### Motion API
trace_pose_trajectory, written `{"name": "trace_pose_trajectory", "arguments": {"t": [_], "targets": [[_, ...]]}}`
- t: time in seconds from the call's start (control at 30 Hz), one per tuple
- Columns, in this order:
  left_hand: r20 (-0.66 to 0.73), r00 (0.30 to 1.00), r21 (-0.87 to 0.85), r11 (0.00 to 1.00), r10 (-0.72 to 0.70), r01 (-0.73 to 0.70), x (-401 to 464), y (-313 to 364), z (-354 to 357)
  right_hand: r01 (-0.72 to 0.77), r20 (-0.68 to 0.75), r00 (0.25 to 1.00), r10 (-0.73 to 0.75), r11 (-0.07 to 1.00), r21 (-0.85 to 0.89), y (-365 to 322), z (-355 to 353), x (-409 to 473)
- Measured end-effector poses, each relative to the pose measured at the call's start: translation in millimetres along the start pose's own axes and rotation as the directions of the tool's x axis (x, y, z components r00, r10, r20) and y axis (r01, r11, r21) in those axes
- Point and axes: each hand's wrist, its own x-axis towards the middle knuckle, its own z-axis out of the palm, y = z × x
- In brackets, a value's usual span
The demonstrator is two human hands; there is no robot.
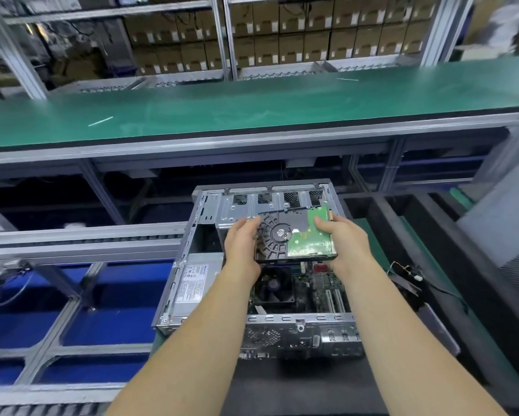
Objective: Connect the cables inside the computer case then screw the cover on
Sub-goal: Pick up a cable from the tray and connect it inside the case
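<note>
Open computer case (192,265), cover off, lying flat at picture centre, slightly toward 6 o'clock; bare grey sheet-metal walls, perforated vent slots along far wall at 12 o'clock. Inside, at 9 o'clock: silver power supply (193,283) with white printed label. At 6 o'clock of interior: black CPU fan (274,288) on motherboard (324,283), with white expansion slots toward 3 o'clock. Rear I/O panel (300,337) facing camera, with mesh grille and port cutouts.

Hard drive (295,237) held above case interior, over drive bay area, underside up: black ribbed casting with round spindle hub at centre, green circuit board covering right and near portion, gold connector edge at far right corner. Drive roughly level, near edge tilted slightly down.

Left hand (241,250) clamped on drive's left edge, fingers wrapped over top at 9 o'clock. Right hand (345,238) clamped on drive's right edge, thumb lying on green board. Both forearms bare, entering from 6 o'clock.

Black cable (441,288) with small connector lying loose outside case at 3 o'clock, on green mat beside black foam tray (378,205). Green conveyor belt (252,109) across far side at 12 o'clock; stacked cardboard boxes (282,34) on shelving beyond. Roller rails (81,241) over blue bins at 9 o'clock.
</note>
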Motion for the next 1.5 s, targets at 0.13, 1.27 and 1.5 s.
{"name": "trace_pose_trajectory", "arguments": {"t": [0.13,1.27,1.5], "targets": [[-0.113,0.993,-0.046,0.998,-0.041,0.036,6.4,-3.6,-7.4,-0.084,-0.086,0.992,0.094,0.990,0.112,10.1,0.2,-2.5],[0.178,0.951,0.188,0.958,-0.251,0.218,26.9,-46.5,28.5,-0.232,-0.114,0.960,0.254,0.956,0.178,48.5,4.3,18.8],[0.175,0.958,0.074,0.973,-0.226,0.216,25.8,-50.7,31.0,-0.237,-0.145,0.936,0.322,0.878,0.416,53.4,8.6,20.9]]}}
